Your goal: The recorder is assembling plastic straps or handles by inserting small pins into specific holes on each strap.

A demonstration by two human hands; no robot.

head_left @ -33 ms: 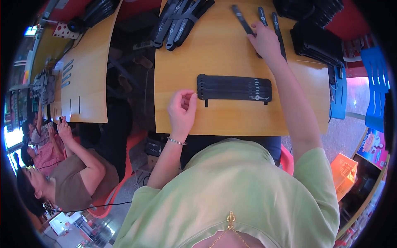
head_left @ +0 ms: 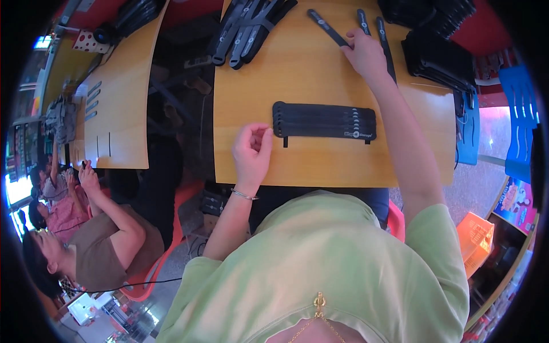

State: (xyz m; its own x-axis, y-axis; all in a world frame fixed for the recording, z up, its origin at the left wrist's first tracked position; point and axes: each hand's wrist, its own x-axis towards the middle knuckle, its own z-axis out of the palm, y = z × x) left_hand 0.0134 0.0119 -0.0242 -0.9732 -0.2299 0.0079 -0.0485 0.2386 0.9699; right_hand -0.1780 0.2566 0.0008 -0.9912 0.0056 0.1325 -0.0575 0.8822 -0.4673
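Note:
My right hand (head_left: 367, 56) reaches to the far side of the table and grips one end of a black strap (head_left: 325, 26) between its fingers. The strap slants away to the far left, with a pale mark on it. Two more black straps (head_left: 364, 22) lie beside that hand, one partly hidden by it. In front of me lies a flat row of overlapping black straps (head_left: 323, 121), with round ends at the left and pale marks at the right. Just left of this row, my left hand (head_left: 253, 150) is loosely curled, with nothing visible in its fingers.
A bundle of dark straps (head_left: 246, 31) lies at the table's far left. Black stacked items (head_left: 437, 60) stand at the far right. Another person (head_left: 114, 240) sits at a second table (head_left: 123, 108) on the left. An orange basket (head_left: 474, 243) is at the right.
The far end of the strap in my right hand has swung left, and its mark shows more clearly. My left hand and the row of straps have not moved.

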